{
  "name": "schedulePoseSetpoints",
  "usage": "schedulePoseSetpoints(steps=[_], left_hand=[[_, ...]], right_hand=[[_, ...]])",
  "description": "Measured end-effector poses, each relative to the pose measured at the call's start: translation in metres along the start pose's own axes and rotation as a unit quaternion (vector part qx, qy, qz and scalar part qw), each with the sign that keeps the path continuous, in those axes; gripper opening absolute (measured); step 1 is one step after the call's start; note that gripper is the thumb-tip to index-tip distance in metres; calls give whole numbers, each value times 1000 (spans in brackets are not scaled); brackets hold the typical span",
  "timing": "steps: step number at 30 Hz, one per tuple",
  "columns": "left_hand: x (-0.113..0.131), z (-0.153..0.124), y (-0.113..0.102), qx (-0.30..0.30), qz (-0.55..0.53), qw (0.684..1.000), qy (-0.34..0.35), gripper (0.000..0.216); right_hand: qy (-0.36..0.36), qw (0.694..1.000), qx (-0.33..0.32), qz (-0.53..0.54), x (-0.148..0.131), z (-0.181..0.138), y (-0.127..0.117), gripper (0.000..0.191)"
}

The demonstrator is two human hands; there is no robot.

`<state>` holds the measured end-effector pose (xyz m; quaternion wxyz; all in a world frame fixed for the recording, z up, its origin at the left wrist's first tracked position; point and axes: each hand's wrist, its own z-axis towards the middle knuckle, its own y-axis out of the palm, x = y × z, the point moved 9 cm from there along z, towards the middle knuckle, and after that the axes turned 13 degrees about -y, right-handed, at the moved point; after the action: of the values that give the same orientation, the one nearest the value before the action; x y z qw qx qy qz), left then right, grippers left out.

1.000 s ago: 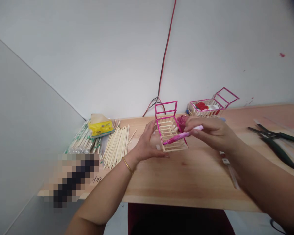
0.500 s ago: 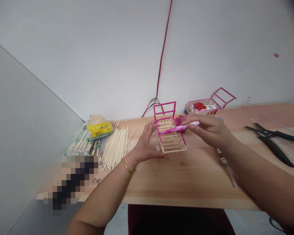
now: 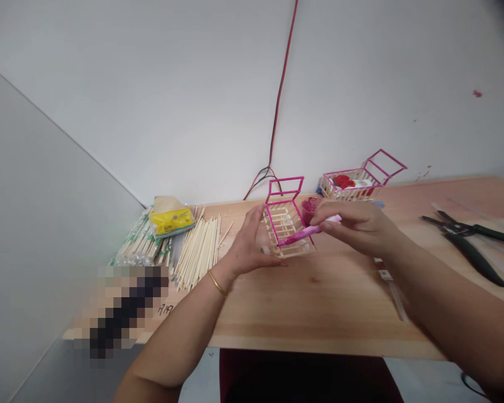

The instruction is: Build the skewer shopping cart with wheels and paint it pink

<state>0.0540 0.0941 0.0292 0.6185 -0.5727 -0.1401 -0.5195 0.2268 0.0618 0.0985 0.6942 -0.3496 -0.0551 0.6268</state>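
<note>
My left hand [image 3: 248,244] grips the left side of a small chair-like frame [image 3: 286,219] built of thin wooden sticks, its upper bars painted pink. It is tilted up off the wooden table [image 3: 327,302]. My right hand [image 3: 359,226] pinches a pink-stained brush [image 3: 308,231] whose tip lies across the frame's front right edge. Just behind the frame stands a small cup of pink paint [image 3: 309,207].
A second stick frame [image 3: 361,180] with pink bars and red bits inside stands at the back. Loose wooden sticks [image 3: 199,249], wrapped stick bundles [image 3: 140,242] and a yellow tissue pack [image 3: 171,216] lie at left. Green-handled pliers [image 3: 470,240] lie at right. A red cable [image 3: 277,112] hangs down the wall.
My left hand has tipped the frame up off the table. The brush moved from the frame's middle bars down to its front right edge.
</note>
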Motion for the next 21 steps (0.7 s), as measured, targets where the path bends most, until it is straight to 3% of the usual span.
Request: schedulePoseSetpoints(steps=[7,17,21], left_hand=[[5,-3,1,9,59,998,18,126],[6,-2,-2,22,83,996,9,127],[7,-3,0,21,103,994,16,128]], right_hand=[[-2,998,23,-54,3,1,-4,10],[-10,999,-44,7,-5,0,5,10],[-16,999,-6,-39,-6,2,-2,9]])
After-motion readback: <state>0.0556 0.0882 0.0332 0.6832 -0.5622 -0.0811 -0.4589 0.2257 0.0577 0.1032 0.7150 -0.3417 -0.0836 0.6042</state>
